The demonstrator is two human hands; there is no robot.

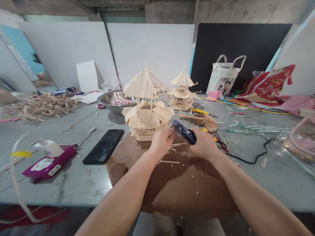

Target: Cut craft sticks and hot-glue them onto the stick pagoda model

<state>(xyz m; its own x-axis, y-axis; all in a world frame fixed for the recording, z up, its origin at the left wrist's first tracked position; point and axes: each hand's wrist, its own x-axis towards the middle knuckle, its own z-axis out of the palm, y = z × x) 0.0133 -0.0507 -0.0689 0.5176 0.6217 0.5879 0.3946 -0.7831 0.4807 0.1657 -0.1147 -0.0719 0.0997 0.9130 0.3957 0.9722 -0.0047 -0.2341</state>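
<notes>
My right hand (205,144) grips a blue glue gun (184,131), its nozzle pointing left toward the base of a two-tier pavilion model (146,106) made of wooden sticks. My left hand (162,140) is closed in a pinch just in front of that model, next to the gun's tip; what it holds is too small to see. Both hands hover over a brown cardboard sheet (176,180) with loose sticks (169,162) on it. The gun's black cord (251,159) trails right.
A smaller stick pavilion (181,91) stands behind. A metal bowl (113,101), a black phone (104,146), a magenta device (47,165), a pile of sticks (40,107), bags (225,77) and plastic wrap (305,142) lie on the grey table (79,185).
</notes>
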